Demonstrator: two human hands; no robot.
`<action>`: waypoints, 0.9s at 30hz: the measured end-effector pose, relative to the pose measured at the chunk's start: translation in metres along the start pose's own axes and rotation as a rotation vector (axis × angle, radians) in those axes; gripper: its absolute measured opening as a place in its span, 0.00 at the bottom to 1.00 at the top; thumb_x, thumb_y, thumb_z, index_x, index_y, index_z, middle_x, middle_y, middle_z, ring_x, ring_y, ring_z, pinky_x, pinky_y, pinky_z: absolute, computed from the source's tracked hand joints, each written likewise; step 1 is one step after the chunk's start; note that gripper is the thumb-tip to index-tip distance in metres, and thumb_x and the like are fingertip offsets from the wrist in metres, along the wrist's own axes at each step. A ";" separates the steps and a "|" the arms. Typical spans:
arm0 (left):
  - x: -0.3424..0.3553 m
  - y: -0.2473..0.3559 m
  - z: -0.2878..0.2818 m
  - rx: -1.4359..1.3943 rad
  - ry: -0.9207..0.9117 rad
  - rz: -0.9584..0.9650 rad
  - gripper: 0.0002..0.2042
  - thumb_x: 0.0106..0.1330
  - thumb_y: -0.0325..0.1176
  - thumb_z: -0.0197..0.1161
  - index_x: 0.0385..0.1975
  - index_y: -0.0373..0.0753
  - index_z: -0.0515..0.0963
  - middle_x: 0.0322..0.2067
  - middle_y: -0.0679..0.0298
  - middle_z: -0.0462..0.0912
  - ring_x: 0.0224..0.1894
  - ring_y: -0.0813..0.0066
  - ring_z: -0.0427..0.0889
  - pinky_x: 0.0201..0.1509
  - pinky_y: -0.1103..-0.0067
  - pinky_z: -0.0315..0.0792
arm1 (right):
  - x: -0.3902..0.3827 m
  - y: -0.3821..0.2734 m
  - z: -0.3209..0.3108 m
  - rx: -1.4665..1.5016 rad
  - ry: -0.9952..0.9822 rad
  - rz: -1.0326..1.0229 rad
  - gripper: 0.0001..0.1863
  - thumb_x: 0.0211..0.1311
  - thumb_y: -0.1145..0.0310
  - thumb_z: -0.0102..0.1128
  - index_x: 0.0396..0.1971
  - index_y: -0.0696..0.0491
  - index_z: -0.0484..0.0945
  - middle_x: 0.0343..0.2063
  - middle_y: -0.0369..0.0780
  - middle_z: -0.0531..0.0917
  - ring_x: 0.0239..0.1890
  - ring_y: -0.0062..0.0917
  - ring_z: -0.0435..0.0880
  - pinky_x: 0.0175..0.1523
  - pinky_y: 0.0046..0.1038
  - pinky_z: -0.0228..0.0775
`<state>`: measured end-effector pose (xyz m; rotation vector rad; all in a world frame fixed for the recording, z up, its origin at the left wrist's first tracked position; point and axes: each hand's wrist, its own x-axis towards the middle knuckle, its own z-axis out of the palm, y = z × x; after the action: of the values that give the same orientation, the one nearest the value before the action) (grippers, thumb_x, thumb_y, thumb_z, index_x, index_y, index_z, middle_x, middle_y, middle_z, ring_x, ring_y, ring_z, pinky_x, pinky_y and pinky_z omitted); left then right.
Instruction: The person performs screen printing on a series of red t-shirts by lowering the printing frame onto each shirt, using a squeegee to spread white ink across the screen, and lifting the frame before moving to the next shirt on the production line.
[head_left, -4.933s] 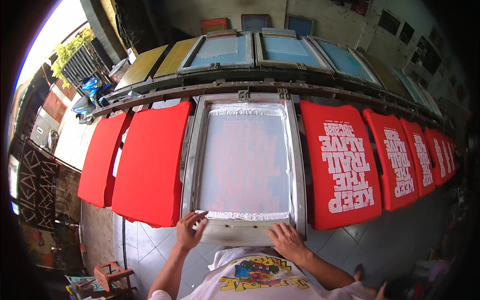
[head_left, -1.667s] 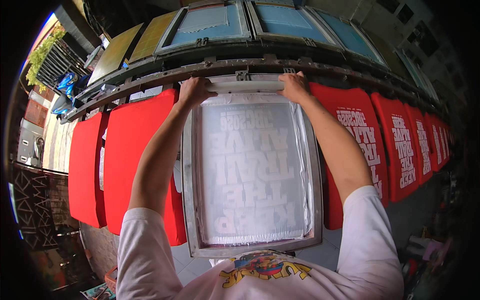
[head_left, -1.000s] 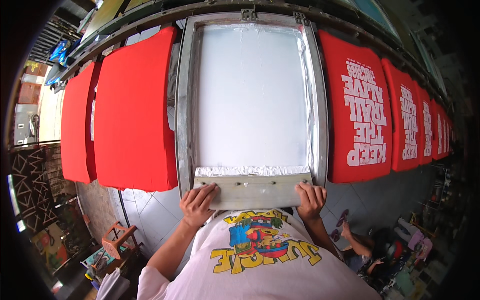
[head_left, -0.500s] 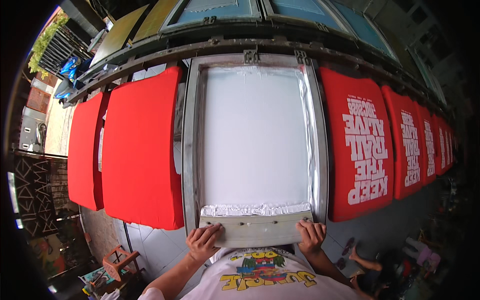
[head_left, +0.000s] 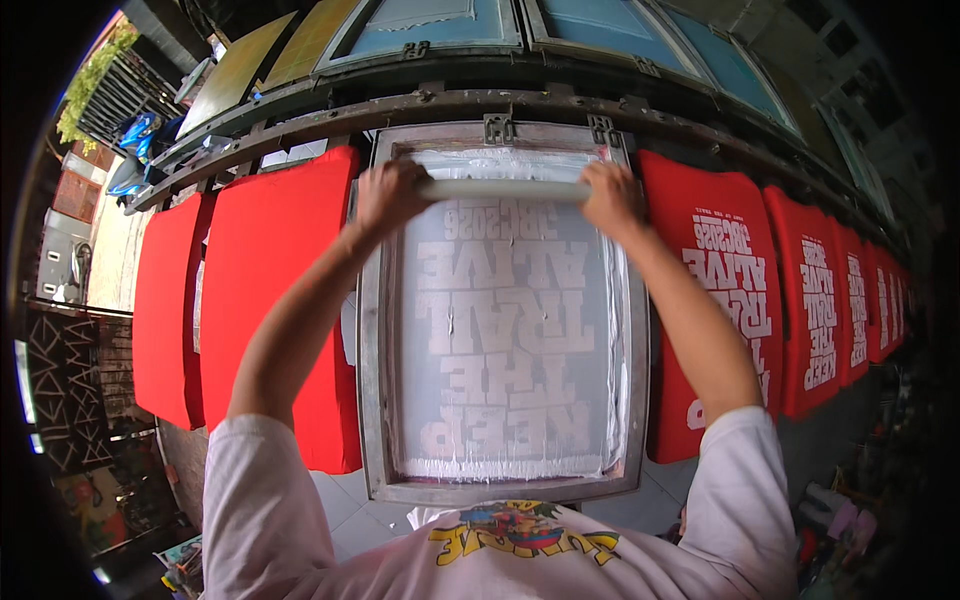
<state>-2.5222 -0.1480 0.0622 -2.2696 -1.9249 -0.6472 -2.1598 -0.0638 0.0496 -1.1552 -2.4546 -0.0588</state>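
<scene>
Both my arms reach to the far end of a screen-printing frame (head_left: 375, 370) lying flat before me. My left hand (head_left: 393, 195) is closed round the left end of a long pale squeegee (head_left: 505, 190); my right hand (head_left: 612, 200) grips its right end. The squeegee lies crosswise over the far part of the mesh (head_left: 410, 350). Block lettering shows through the greyish mesh, upside down to me. White ink lines the inner edges, with a ragged strip (head_left: 510, 468) at the near end. Whatever lies under the frame is hidden.
To the left, plain red shirts (head_left: 280, 320) are stretched on boards. Red shirts with white lettering (head_left: 705, 220) line the right side. A dark metal rail (head_left: 460, 103) with hinge clamps (head_left: 498, 128) runs behind the frame. More framed screens (head_left: 430, 35) stand beyond it.
The squeegee has travelled from the frame's near edge to its far end, held in both hands. The evenly white mesh now shows lettering, and a strip of ink remains at the near end.
</scene>
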 end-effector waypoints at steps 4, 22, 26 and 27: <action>0.082 -0.051 -0.020 0.025 -0.435 0.041 0.34 0.40 0.68 0.76 0.40 0.45 0.90 0.36 0.57 0.90 0.41 0.57 0.88 0.48 0.65 0.82 | 0.085 0.016 -0.023 -0.005 -0.391 0.127 0.32 0.38 0.53 0.83 0.46 0.53 0.87 0.46 0.51 0.88 0.52 0.45 0.85 0.63 0.42 0.72; -0.409 0.185 -0.156 -0.228 -0.188 0.017 0.23 0.41 0.29 0.72 0.44 0.43 0.86 0.44 0.71 0.88 0.39 0.72 0.82 0.40 0.75 0.75 | -0.375 -0.243 -0.173 0.052 -0.159 0.051 0.10 0.54 0.76 0.61 0.37 0.52 0.85 0.36 0.33 0.84 0.37 0.27 0.81 0.51 0.37 0.65; -0.406 0.183 -0.155 -0.201 -0.214 0.005 0.21 0.45 0.33 0.70 0.44 0.44 0.86 0.45 0.71 0.88 0.39 0.73 0.83 0.40 0.76 0.74 | -0.370 -0.238 -0.171 0.064 -0.158 0.058 0.08 0.58 0.74 0.62 0.37 0.52 0.86 0.36 0.33 0.85 0.35 0.24 0.81 0.47 0.34 0.65; -0.406 0.184 -0.153 -0.186 -0.199 0.015 0.20 0.46 0.33 0.70 0.44 0.44 0.87 0.45 0.71 0.88 0.39 0.74 0.83 0.40 0.77 0.73 | -0.374 -0.237 -0.168 0.064 -0.145 0.057 0.08 0.58 0.74 0.62 0.37 0.52 0.86 0.35 0.33 0.85 0.34 0.24 0.81 0.46 0.33 0.65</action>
<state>-2.4304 -0.6103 0.0840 -2.5471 -2.0080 -0.6455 -2.0648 -0.5262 0.0878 -1.2396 -2.5267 0.1242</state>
